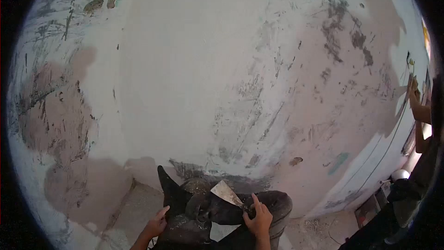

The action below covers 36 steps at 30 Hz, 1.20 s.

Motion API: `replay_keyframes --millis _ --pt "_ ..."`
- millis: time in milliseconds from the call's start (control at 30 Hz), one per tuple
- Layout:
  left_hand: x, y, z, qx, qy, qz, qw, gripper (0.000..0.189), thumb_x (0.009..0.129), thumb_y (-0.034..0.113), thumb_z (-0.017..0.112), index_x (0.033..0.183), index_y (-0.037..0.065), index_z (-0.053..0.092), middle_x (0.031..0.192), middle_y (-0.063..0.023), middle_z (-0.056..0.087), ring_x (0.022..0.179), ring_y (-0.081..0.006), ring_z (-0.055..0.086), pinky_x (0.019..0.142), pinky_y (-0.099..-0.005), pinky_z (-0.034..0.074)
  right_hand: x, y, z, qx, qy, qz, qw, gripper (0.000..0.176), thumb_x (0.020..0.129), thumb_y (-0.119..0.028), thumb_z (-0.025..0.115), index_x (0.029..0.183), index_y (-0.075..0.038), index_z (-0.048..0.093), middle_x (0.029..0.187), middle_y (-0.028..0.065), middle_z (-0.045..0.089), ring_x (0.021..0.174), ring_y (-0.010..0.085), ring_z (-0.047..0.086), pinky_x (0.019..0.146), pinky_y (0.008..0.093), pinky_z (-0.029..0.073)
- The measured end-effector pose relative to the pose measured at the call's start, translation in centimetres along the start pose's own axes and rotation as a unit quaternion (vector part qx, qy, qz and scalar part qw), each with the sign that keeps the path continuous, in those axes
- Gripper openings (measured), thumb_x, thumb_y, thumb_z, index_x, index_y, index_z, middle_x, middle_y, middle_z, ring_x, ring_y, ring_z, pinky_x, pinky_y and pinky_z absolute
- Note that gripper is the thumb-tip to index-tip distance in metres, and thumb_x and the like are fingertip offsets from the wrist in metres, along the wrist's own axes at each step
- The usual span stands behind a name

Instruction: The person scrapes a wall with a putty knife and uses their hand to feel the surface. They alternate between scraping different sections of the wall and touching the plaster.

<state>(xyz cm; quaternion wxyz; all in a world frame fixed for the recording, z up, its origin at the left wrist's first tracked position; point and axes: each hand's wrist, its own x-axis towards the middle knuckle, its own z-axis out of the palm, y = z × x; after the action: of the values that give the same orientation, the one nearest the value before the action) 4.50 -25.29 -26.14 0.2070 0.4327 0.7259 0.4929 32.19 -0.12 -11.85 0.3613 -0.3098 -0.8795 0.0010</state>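
At bottom centre of the frame, the right hand (pixel 259 218) grips the handle of a putty knife (pixel 226 193), fingers curled tightly round it. The plaster-smeared blade points toward the upper left, above a bent knee (pixel 277 203) in dark trousers. Left of it, the left hand (pixel 156 226) rests on the dark trouser cloth, fingers loosely extended and holding nothing. Behind both hands, filling most of the view, is a wall (pixel 194 78) patched with pale filler and grey scrape marks. At the far right edge, a co-worker's arm (pixel 418 111) is raised against the wall; whether its fingers are closed cannot be told.
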Motion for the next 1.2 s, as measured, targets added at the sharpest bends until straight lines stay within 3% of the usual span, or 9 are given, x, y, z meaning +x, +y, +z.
replay_keyframes --millis 233,300,433,500,600,700,967,1067,1200 --pt "0.1 -0.2 0.0 0.008 -0.004 0.028 1.000 0.060 0.091 0.002 0.046 0.149 0.013 0.036 0.143 -0.0254 0.045 0.128 -0.0376 0.051 0.099 -0.0380 0.044 0.1 -0.2 -0.3 0.010 -0.009 0.011 1.000 0.079 0.068 -0.018 0.079 0.142 -0.018 0.049 0.086 0.0019 0.064 0.077 0.0208 0.062 0.064 0.0337 0.053" --pt "0.2 0.2 -0.4 0.012 -0.039 0.037 0.998 0.062 0.095 -0.002 0.045 0.153 0.012 0.027 0.154 -0.0216 0.032 0.139 -0.0379 0.037 0.107 -0.0457 0.041 0.2 -0.4 -0.5 0.008 -0.010 0.015 1.000 0.078 0.068 -0.019 0.079 0.141 -0.018 0.050 0.085 0.0023 0.064 0.078 0.0211 0.062 0.064 0.0338 0.053" --pt "0.1 0.4 -0.1 -0.026 -0.015 -0.009 0.999 0.056 0.092 0.003 0.045 0.147 0.005 0.036 0.145 -0.0269 0.042 0.132 -0.0416 0.045 0.104 -0.0406 0.041 0.0 -0.3 -0.4 0.013 -0.010 0.018 1.000 0.075 0.069 -0.019 0.079 0.139 -0.020 0.053 0.088 0.0043 0.063 0.079 0.0223 0.062 0.065 0.0347 0.054" --pt "0.2 -0.4 -0.1 -0.007 -0.016 0.040 0.999 0.054 0.093 0.003 0.045 0.146 0.003 0.037 0.145 -0.0263 0.041 0.135 -0.0420 0.041 0.106 -0.0426 0.038 0.1 -0.2 -0.4 0.018 -0.008 0.018 1.000 0.073 0.070 -0.019 0.078 0.138 -0.021 0.053 0.089 0.0051 0.063 0.079 0.0230 0.062 0.066 0.0352 0.054" --pt "0.2 -0.5 -0.3 -0.013 -0.053 0.015 0.998 0.059 0.095 0.004 0.043 0.152 0.009 0.028 0.155 -0.0217 0.030 0.143 -0.0366 0.030 0.111 -0.0462 0.036 0.1 -0.3 -0.5 0.021 0.000 -0.001 1.000 0.071 0.072 -0.017 0.077 0.139 -0.021 0.053 0.089 0.0063 0.062 0.080 0.0242 0.063 0.067 0.0358 0.054" --pt "0.1 0.0 0.1 -0.019 -0.003 0.031 0.999 0.053 0.094 0.005 0.045 0.146 0.004 0.037 0.142 -0.0255 0.044 0.132 -0.0413 0.045 0.108 -0.0435 0.036 0.1 -0.4 -0.6 0.025 0.008 0.011 1.000 0.068 0.074 -0.015 0.076 0.138 -0.020 0.054 0.089 0.0073 0.062 0.080 0.0252 0.063 0.067 0.0363 0.054" --pt "0.0 0.2 0.1 0.004 -0.003 0.035 0.999 0.054 0.094 0.003 0.044 0.147 0.007 0.038 0.142 -0.0253 0.044 0.130 -0.0405 0.047 0.105 -0.0400 0.040 2.5 -0.5 -0.9 0.117 0.075 0.016 0.990 0.059 0.083 -0.008 0.070 0.139 -0.018 0.055 0.087 0.0115 0.057 0.078 0.0286 0.060 0.069 0.0351 0.051" --pt "0.1 0.1 0.1 0.011 -0.008 -0.008 1.000 0.054 0.093 0.003 0.044 0.147 0.009 0.039 0.141 -0.0259 0.044 0.126 -0.0416 0.050 0.102 -0.0393 0.042 8.2 -0.6 -4.7 0.033 0.085 0.007 0.996 0.058 0.087 -0.003 0.063 0.141 -0.020 0.053 0.089 0.0132 0.053 0.076 0.0296 0.057 0.065 0.0373 0.049" --pt "0.0 -0.5 0.3 -0.006 -0.006 -0.020 1.000 0.055 0.093 0.002 0.044 0.147 0.010 0.040 0.140 -0.0277 0.044 0.124 -0.0428 0.051 0.100 -0.0403 0.043 16.9 -1.6 -9.3 -0.106 0.157 -0.108 0.976 0.062 0.084 -0.001 0.063 0.142 -0.022 0.052 0.089 0.0100 0.052 0.067 0.0255 0.057 0.055 0.0355 0.048"
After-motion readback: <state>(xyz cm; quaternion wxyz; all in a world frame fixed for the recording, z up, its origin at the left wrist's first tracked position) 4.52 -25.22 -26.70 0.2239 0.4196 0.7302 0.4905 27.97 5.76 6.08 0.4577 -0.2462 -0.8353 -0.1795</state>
